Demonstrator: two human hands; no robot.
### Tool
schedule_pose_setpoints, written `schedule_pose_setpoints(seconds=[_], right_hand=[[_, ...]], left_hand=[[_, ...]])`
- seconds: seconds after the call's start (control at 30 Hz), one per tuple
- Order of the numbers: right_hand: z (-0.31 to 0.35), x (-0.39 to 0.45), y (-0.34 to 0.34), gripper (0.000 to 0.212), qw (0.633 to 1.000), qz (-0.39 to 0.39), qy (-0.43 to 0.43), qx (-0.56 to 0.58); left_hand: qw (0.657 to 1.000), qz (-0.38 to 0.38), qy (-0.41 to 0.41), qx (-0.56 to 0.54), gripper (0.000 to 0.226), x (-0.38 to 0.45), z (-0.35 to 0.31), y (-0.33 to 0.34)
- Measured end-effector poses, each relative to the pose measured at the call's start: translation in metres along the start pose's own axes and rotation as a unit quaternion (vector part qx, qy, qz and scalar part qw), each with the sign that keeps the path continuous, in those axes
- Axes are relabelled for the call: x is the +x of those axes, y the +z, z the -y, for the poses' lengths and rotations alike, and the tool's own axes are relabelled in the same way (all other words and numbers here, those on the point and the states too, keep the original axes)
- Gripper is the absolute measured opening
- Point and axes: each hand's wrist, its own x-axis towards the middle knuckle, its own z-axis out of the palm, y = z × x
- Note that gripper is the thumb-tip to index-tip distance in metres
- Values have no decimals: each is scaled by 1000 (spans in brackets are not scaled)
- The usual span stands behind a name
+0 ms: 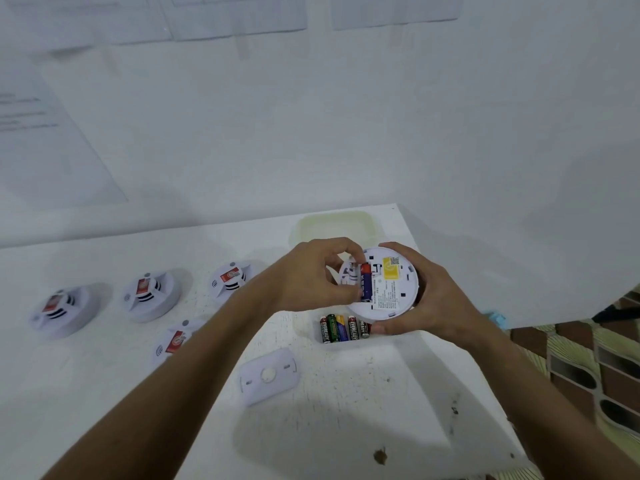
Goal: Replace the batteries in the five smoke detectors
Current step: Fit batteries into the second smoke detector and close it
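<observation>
Both hands work above the white table [381, 393]: the right hand [426, 303] cups an upturned smoke detector [388, 289], the left hand [311, 275] pinches a purple-red battery [366, 282] in its bay. Nearer lies a mounting plate [268, 375]; beneath, loose batteries [343, 329] (two read EVEREADY); leftward, four detectors [149, 294]; farthest, a pale tray [334, 225].

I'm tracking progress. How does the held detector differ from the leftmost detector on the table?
The held detector is lifted in both hands, back side facing the camera, with a battery in its open compartment. The leftmost detector lies on the table, front up, showing a red sticker, untouched. Both are round and white.
</observation>
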Motion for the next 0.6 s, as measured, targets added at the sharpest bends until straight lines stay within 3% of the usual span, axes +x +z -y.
schedule_pose_setpoints(seconds=[0.33, 0.6], right_hand=[[-2, 2, 9, 97, 999, -32, -6, -7], [-4, 4, 6, 95, 1000, -14, -2, -23]], left_hand=[[996, -65, -26, 58, 38, -3, -7, 20], [996, -54, -35, 66, 40, 3, -4, 18]])
